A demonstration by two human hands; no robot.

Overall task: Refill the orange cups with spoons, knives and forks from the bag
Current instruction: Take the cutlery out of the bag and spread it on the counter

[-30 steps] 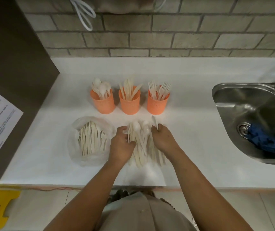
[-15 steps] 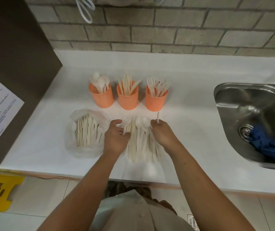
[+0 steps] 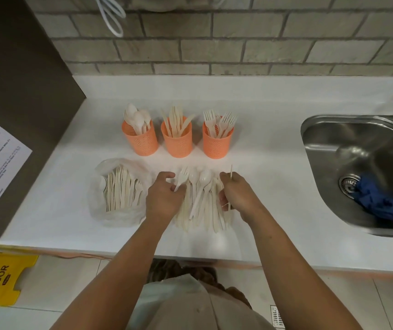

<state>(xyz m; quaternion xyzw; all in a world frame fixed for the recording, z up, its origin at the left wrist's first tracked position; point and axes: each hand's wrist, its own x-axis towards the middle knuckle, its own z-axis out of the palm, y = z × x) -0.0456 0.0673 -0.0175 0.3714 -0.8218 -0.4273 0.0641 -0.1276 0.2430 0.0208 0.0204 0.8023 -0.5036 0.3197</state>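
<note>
Head view: our left hand's (image 3: 163, 198) fingers (image 3: 167, 175) pinch a fork (image 3: 181, 180) at the loose pile (image 3: 202, 210) on the table (image 3: 262, 163). Our right hand (image 3: 240, 194) grips a thin utensil (image 3: 231, 170). We'd drop the fork handle-down into the rightmost orange cup (image 3: 217, 142), just behind.

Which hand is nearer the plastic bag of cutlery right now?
Left. The left hand, pinching a fork, is just right of the bag; the right hand, gripping a thin utensil, is farther right, across the loose pile.
</note>
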